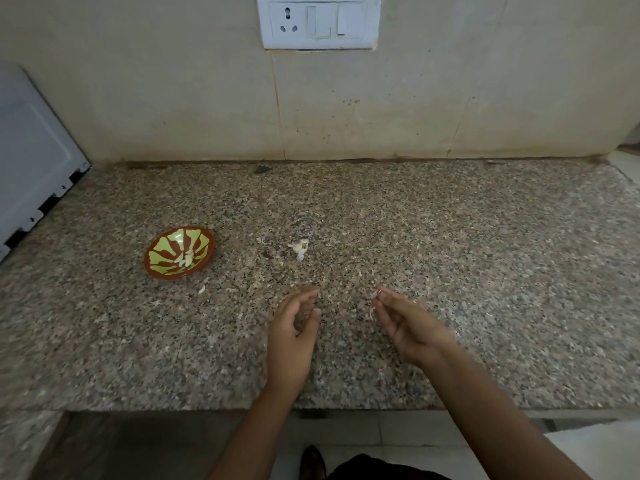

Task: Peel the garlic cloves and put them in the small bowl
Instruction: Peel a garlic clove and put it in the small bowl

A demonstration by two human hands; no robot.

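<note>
at the far left a white appliance stands on the speckled granite counter, its side panel towards the camera. to its right sits the small bowl, red-brown with yellow-green petal shapes, upright on the counter; a few peeled garlic cloves lie in its bottom. just in front of the bowl a pale scrap of skin lies on the stone.

further right, near the middle of the counter, rests a small cluster of garlic, whitish and ragged, well apart from the bowl. high on the wall above it is a white socket and switch plate.

nearer the counter's front edge, the left hand hovers over the stone, its fingers loosely curved towards the thumb with a gap between them and nothing seen inside; it is somewhat blurred. beside it, apart from it, the right hand pinches a pale garlic piece between thumb and fingertips, and a thin strip of skin hangs below the pinch. whether that piece is a clove or only skin cannot be told.
</note>
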